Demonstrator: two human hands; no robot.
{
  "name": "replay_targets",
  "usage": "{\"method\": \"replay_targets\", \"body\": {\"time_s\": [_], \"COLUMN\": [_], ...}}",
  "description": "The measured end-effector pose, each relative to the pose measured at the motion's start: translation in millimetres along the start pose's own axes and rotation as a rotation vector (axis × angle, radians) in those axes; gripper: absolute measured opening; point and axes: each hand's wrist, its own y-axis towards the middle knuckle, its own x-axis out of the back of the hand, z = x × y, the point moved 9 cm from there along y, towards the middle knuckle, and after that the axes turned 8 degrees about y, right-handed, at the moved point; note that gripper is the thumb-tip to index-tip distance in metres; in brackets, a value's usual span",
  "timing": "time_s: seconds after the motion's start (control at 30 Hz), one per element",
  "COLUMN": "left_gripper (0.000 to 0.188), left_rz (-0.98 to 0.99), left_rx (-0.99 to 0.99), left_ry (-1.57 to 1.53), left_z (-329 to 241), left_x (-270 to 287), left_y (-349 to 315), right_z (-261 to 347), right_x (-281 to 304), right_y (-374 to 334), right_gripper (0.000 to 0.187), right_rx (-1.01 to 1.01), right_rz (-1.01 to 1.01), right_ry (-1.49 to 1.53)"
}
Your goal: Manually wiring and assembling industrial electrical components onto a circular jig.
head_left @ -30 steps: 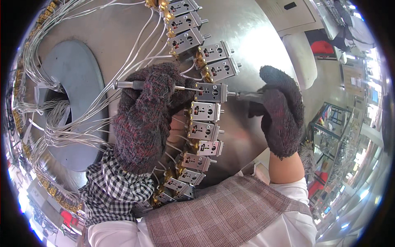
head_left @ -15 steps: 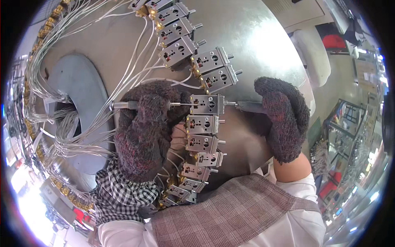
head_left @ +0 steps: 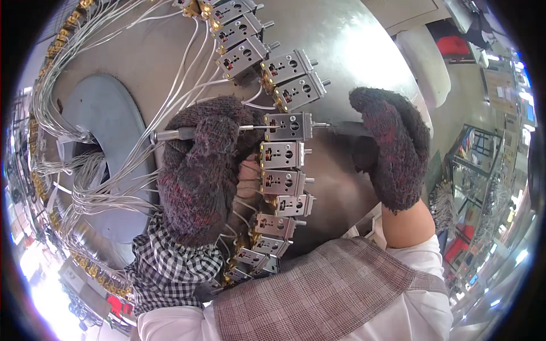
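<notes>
My left hand, in a dark knitted glove, is closed around a thin screwdriver with a grey handle. Its slim shaft reaches right, to the face of a small silver metal switch box with a spindle. The gloved fingers also rest at the box's left end. My right hand, gloved alike, is closed on a dark grey tapered tool; its kind is unclear. The tool's narrow end meets the spindle on the box's right side. More such boxes run in a curved row above and below, with white wires on their left.
A rounded metal work surface lies underneath. At left stands a grey oval plate with an opening, through which bundles of white wires pass. Brass-coloured parts line the far left rim. A pale chair stands beyond the right edge.
Both hands, the tools and the box between them sit slightly higher in the picture. The neighbouring boxes have shifted up too. Both grips stay closed.
</notes>
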Motion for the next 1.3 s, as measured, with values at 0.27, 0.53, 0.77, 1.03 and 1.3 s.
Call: {"method": "replay_targets", "body": {"time_s": [0.27, 0.53, 0.77, 1.03, 1.3], "left_gripper": [0.029, 0.031, 0.029, 0.027, 0.027], "left_rz": [-0.020, -0.044, -0.008, 0.071, 0.056], "left_rx": [-0.047, -0.106, -0.045, -0.112, -0.127], "left_ry": [-0.002, 0.001, -0.037, -0.241, -0.074], "left_z": [-3, -9, -5, -19, -7], "left_x": [2, 2, -2, -3, 14], "left_y": [0, -3, -3, -23, -19], "right_z": [4, -3, -3, -28, -44], "right_x": [-3, -1, -4, 2, -13], "right_y": [2, 1, -1, -39, -55], "right_gripper": [0.024, 0.025, 0.030, 0.036, 0.036], "right_rx": [-0.062, -0.099, -0.025, -0.217, -0.369], "right_rz": [-0.060, -0.038, 0.026, -0.130, -0.184], "right_ry": [-0.003, 0.052, 0.171, 0.358, 0.468]}}
